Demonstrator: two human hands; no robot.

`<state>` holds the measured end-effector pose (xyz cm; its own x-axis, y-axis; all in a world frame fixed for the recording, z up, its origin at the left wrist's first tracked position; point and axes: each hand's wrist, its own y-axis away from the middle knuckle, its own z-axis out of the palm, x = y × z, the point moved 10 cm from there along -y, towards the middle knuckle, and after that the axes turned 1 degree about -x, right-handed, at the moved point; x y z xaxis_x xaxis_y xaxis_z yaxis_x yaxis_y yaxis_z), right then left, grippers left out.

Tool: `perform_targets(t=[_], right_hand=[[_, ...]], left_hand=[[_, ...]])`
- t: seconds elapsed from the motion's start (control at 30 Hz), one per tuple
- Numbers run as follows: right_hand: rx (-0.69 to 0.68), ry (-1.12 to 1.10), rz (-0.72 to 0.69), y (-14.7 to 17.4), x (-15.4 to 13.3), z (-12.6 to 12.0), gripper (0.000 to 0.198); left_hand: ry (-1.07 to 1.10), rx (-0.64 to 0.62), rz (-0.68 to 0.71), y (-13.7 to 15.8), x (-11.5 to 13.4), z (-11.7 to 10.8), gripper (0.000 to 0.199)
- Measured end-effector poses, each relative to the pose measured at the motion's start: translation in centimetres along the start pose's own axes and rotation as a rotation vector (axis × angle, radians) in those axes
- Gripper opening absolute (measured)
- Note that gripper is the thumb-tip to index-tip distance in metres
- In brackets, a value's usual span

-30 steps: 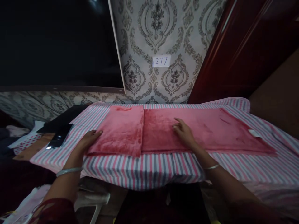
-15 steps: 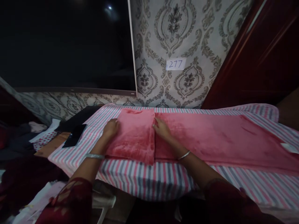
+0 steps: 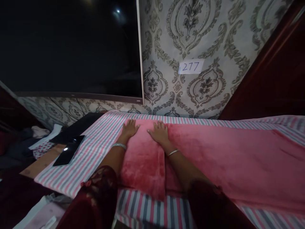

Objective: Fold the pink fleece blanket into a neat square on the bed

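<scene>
A plush pink blanket (image 3: pixel 228 159) lies lengthwise over a striped cloth (image 3: pixel 100 136), its left end folded over on itself. On the far left corner of that folded part my left hand (image 3: pixel 130 128) rests flat, fingers spread. Close to the fold's far right edge, my right hand (image 3: pixel 159 132) also lies palm down with its fingers apart. Neither hand grips the fabric. The fold's loose edge runs from beneath my right hand toward the near side of the surface.
A black phone (image 3: pixel 69 151) lies at the left on the striped cloth. A large dark television (image 3: pixel 71 47) stands behind. Patterned wallpaper carries a paper label (image 3: pixel 191 66) reading 277. Clothes (image 3: pixel 45 146) are heaped at far left, and dark red wood (image 3: pixel 269 79) rises at right.
Both hands have moved to the far side of the folded part, from its side edges to lying flat on top with fingers spread. The view has shifted closer.
</scene>
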<state>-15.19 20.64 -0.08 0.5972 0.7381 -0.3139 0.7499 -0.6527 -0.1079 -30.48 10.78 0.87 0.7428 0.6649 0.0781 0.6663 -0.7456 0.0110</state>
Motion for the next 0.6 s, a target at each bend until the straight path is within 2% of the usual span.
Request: perform_targets(t=[0.07, 0.17, 0.37, 0.6], right_hand=[[-0.022, -0.006, 0.025, 0.0, 0.9, 1.1, 0.079], [-0.034, -0.013, 0.029, 0.0, 1.3, 1.6, 0.080], [-0.063, -0.020, 0.026, -0.3, 1.5, 1.6, 0.081], [-0.115, -0.041, 0.032, -0.3, 1.7, 1.3, 0.078]], left_hand=[[-0.014, -0.022, -0.008, -0.5, -0.6, 1.3, 0.067], [-0.006, -0.048, -0.009, -1.0, -0.9, 2.2, 0.070], [0.023, -0.025, 0.003, -1.2, -0.8, 2.2, 0.075], [0.020, -0.070, -0.014, -0.9, -0.6, 1.9, 0.076]])
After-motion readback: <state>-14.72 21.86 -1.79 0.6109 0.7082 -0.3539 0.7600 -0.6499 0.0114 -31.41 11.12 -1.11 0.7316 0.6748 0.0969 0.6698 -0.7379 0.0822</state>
